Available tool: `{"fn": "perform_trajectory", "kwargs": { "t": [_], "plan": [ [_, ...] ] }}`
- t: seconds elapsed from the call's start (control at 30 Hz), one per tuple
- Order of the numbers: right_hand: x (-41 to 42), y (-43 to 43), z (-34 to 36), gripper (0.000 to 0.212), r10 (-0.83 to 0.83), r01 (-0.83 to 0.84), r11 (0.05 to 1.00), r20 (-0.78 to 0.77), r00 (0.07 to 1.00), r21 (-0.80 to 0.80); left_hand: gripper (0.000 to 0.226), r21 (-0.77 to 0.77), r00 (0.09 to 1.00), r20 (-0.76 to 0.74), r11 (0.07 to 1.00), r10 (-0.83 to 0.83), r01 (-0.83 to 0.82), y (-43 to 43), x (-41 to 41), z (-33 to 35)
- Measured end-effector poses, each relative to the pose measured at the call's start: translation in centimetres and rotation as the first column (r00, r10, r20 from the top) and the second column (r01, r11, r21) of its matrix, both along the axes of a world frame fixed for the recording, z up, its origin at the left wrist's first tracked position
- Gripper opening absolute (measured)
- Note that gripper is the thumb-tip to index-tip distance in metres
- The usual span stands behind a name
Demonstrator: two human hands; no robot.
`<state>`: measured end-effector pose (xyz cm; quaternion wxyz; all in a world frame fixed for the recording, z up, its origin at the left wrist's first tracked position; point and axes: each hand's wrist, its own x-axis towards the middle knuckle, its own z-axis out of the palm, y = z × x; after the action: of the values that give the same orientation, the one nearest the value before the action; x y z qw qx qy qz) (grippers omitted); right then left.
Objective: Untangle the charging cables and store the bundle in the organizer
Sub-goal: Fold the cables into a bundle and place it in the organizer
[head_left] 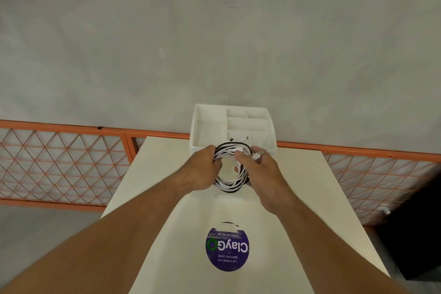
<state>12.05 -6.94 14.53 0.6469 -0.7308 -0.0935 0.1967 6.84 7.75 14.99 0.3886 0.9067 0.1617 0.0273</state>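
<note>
A coiled bundle of black and white charging cables (pixel 229 185) hangs in a ring between both hands, just in front of the white organizer (pixel 202 126). My left hand (pixel 199 170) grips the coil's left side with fingers curled through the loop. My right hand (pixel 263 175) holds the right side, thumb pressing the strands near the plug ends at the top. The organizer stands at the table's far edge and has several open compartments; a couple of loose plug ends lie in its near compartment.
The cream table (pixel 167 198) carries a round purple "ClayGo" sticker (pixel 228 249) near me. An orange lattice railing (pixel 64 164) runs behind the table on both sides, with grey floor beyond. A dark shape (pixel 415 234) sits at the right edge.
</note>
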Motion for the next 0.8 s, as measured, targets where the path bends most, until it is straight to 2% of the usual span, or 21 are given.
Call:
{"fn": "perform_trajectory", "kwargs": {
  "t": [0.13, 0.27, 0.4, 0.6, 0.8],
  "plan": [
    [0.8, -0.7, -0.2, 0.072, 0.012, 0.001, 0.986, 0.077, 0.997, -0.167, 0.014, 0.019, 1.0, -0.02, 1.0, 0.008, -0.008, -0.2, 1.0, -1.3],
    [1.2, -1.9, -0.9, 0.071, 0.129, -0.089, 0.964, 0.144, 0.981, -0.252, 0.014, 0.019, 0.999, 0.043, 1.0, -0.019, 0.019, -0.4, 1.4, -1.8],
    [2.2, -2.5, -1.2, 0.071, 0.159, -0.109, 0.972, 0.236, 0.959, -0.209, 0.014, 0.081, 0.984, 0.172, 0.996, -0.042, 0.029, -0.4, 2.2, -1.5],
    [2.8, -2.4, -0.9, 0.067, 0.071, 0.027, 0.976, 0.43, 0.9, -0.218, 0.013, 0.169, 0.94, 0.339, 0.985, -0.028, -0.032, -1.2, 3.5, -1.3],
    [2.3, -2.3, -2.7, 0.056, 0.06, 0.096, 0.945, 0.452, 0.89, -0.314, 0.024, 0.241, 0.963, 0.254, 0.97, -0.086, 0.023, -1.8, 3.3, -3.5]
  ]
}}
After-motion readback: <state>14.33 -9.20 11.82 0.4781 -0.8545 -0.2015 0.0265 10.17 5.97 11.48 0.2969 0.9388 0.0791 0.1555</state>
